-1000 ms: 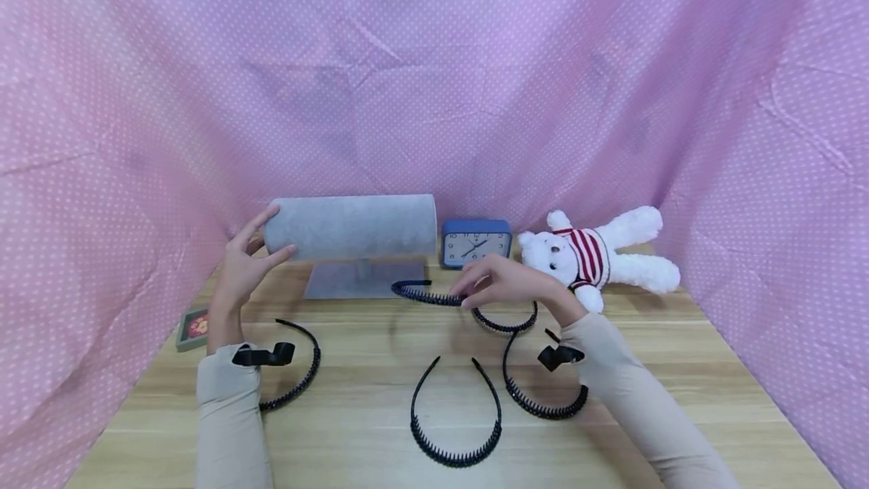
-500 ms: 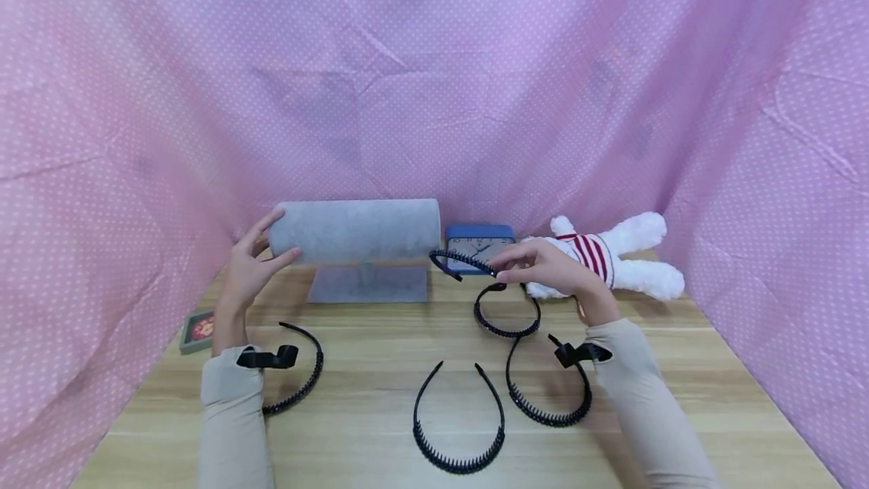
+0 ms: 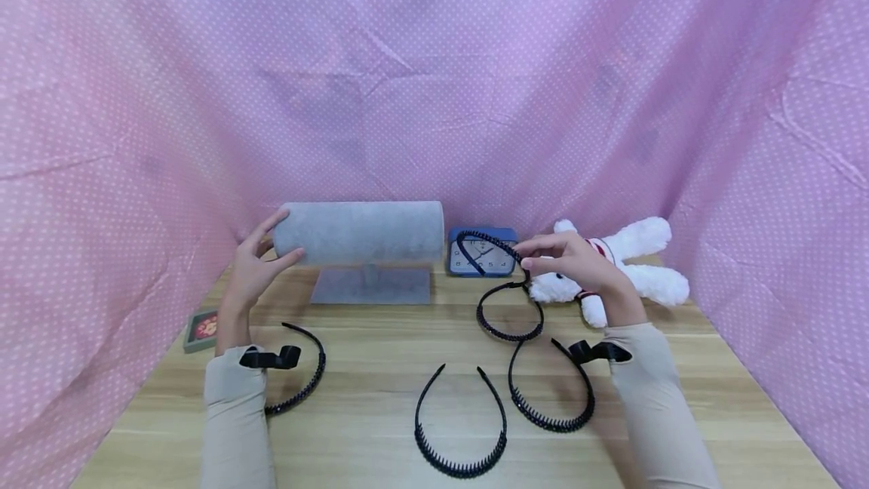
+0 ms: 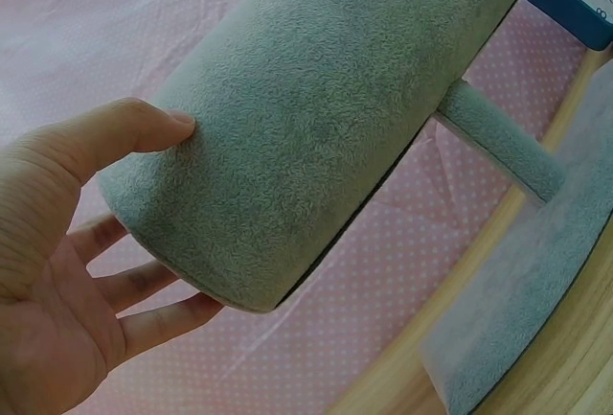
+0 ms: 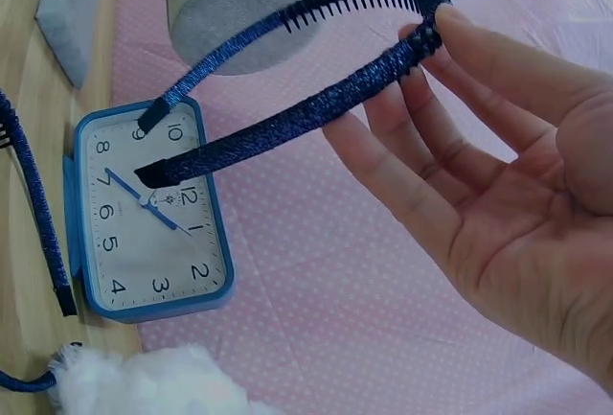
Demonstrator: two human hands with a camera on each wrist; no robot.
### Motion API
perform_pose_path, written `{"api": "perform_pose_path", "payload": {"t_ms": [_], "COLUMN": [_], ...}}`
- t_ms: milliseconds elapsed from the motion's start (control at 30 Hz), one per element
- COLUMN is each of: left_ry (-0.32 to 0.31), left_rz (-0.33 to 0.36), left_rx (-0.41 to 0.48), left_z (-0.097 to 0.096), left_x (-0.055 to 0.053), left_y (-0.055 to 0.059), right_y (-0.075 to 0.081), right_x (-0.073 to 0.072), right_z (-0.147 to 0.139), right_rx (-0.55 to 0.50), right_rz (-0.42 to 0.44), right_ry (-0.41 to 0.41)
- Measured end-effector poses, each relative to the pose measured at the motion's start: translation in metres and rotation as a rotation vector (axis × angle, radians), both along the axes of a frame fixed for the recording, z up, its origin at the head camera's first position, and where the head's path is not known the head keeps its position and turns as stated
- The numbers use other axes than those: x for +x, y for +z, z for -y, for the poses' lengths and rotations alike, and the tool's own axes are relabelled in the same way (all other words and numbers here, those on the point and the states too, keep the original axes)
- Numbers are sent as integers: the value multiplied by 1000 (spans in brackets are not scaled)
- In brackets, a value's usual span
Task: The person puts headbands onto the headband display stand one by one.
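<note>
A grey plush roll (image 3: 360, 232) lies horizontally on a post above a flat grey base (image 3: 370, 290), forming a display stand. My left hand (image 3: 253, 274) grips the roll's left end. In the left wrist view the thumb (image 4: 144, 132) presses its side, and the other fingers reach round the end, partly hidden. My right hand (image 3: 577, 261) pinches a dark toothed headband (image 5: 306, 116) by its curved middle, held in the air right of the stand and before the clock. Its two free tips point toward the clock in the right wrist view.
Several headbands lie on the wooden table, including one front centre (image 3: 462, 469), one to its right (image 3: 553, 425) and one at left (image 3: 321, 364). A blue clock (image 3: 478, 271), a white plush bear (image 3: 652, 285) and a small framed picture (image 3: 204, 327) stand or lie around. Pink dotted cloth (image 3: 434, 96) hangs behind.
My right hand has moved right and slightly up with the headband, away from the stand's front to before the clock. The headband has turned. My left hand keeps its grip on the roll.
</note>
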State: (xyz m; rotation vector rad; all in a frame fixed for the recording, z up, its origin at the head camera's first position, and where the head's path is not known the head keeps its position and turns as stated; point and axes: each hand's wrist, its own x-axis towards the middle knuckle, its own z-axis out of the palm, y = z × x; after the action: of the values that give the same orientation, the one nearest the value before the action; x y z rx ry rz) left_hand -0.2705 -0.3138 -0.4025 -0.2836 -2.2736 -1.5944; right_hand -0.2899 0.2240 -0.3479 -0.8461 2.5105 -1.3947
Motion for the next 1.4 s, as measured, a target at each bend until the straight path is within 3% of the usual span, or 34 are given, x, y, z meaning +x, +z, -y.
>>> {"api": "perform_pose_path", "payload": {"t_ms": [300,600,800,1033,1400], "left_ry": [6,-10,-34,-3,-22], "left_rz": [-46,-56,-65,-55,-63], "left_rx": [-41,-44,-76,-158,-137], "left_z": [3,3,3,2,1], "left_x": [2,2,2,2,2], "left_y": [0,-2,1,5,5], "right_y": [-6,-11,-10,-14,-17], "right_x": [-8,-8,-10,-16,-19], "right_z": [19,52,73,94,120], "right_rx": [-241,-377,-411,-423,-435], "right_rz": [54,91,101,78,33], "right_ry": [-50,-130,-188,-197,-213]}}
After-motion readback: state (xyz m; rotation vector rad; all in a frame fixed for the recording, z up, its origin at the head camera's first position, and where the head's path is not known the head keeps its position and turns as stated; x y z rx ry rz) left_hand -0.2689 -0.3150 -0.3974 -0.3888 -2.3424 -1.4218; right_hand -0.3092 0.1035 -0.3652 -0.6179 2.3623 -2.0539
